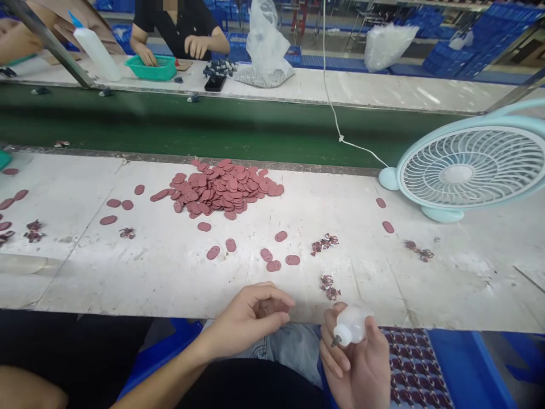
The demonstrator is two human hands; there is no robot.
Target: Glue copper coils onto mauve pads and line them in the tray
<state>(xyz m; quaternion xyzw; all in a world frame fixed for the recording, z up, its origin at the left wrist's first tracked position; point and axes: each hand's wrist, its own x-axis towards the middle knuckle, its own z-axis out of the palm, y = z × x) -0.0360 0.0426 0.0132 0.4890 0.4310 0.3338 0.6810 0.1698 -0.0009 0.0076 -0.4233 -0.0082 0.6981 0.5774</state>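
Left hand point(251, 318) curled; piece inside mostly hidden. Fan point(472, 165) cut off by right edge.

Your two hands sit at the near edge of the bench point(383, 267), the left hand point(247, 318) to the left of the right hand point(357, 363), which holds a small squeeze bottle point(351, 326). Just beyond them lie scattered oval pieces point(272, 258), and behind those, toward the far edge, a heap of oval pieces point(221, 187). A desk fan point(468, 165) stands at the far right of the bench, its cord point(332, 102) running away across the conveyor belt point(170, 125) behind the bench. On the far side of the belt a second bench carries a tray point(151, 67), with another person's hand point(147, 55) in it, a tall bottle point(96, 48) to its left and a plastic bag point(266, 45) to its right.
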